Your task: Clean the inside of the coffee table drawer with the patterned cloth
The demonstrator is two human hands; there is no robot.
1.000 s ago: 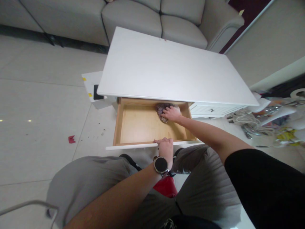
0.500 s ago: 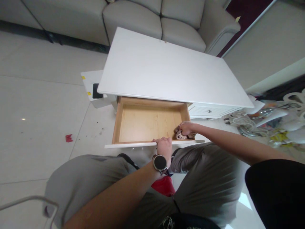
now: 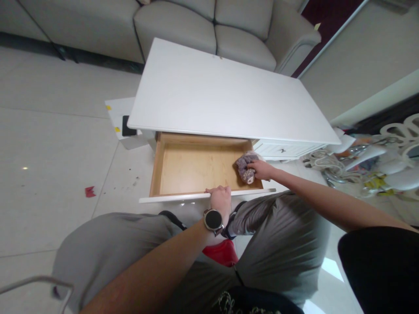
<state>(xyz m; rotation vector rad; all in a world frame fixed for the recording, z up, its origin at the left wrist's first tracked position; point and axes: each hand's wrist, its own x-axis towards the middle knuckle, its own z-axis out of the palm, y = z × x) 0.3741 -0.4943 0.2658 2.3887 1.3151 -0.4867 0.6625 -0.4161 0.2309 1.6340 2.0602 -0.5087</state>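
A wooden drawer [image 3: 193,168] with a white front stands pulled out of a white coffee table [image 3: 225,91]. Over the top edge of the drawer front, near its middle, my left hand [image 3: 221,199] is closed, a dark round watch on its wrist. My right hand [image 3: 262,169] grips a bunched, brownish-mauve cloth [image 3: 244,166] at the drawer's right side wall. Part of that cloth hangs over the wall; the fingers sink partly into its folds. The drawer's bottom is bare pale wood.
Behind the table stands a grey sofa [image 3: 176,30]. A white box [image 3: 119,104] with a dark flat item is at the table's left. Cables and mixed items [image 3: 353,161] lie on the right. A red scrap [image 3: 90,192] is on the floor.
My right hand has moved the cloth from the drawer's front right corner back along the right wall. My left hand keeps its hold on the drawer front. The view has shifted slightly.
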